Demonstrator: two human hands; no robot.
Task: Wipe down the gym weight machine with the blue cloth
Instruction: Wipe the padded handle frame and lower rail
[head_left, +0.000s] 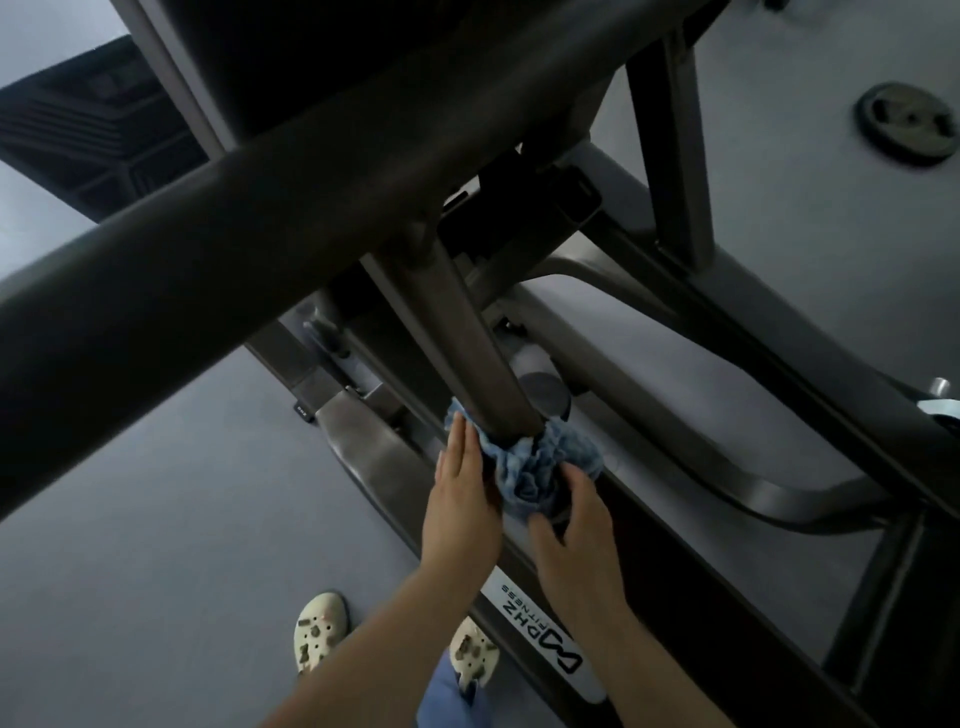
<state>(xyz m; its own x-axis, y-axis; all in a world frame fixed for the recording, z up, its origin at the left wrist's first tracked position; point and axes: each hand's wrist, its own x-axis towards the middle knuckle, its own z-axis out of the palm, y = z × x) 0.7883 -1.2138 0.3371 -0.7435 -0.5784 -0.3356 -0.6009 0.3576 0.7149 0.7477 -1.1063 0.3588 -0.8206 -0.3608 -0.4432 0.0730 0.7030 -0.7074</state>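
Note:
The blue cloth (540, 462) is bunched around the foot of a dark upright post (467, 358) of the gym weight machine, where the post meets the low base rail (540, 639). My left hand (460, 493) presses the cloth's left side against the post with straight fingers. My right hand (576, 535) grips the cloth's lower right part, fingers curled into the folds. A thick dark bar (208, 270) of the machine crosses the view above both hands.
The machine's grey frame tubes (701, 447) spread to the right over grey floor. A weight plate (906, 124) lies on the floor at the far right. My feet in pale clogs (319, 629) stand beside the base rail. A black stack (88, 124) sits upper left.

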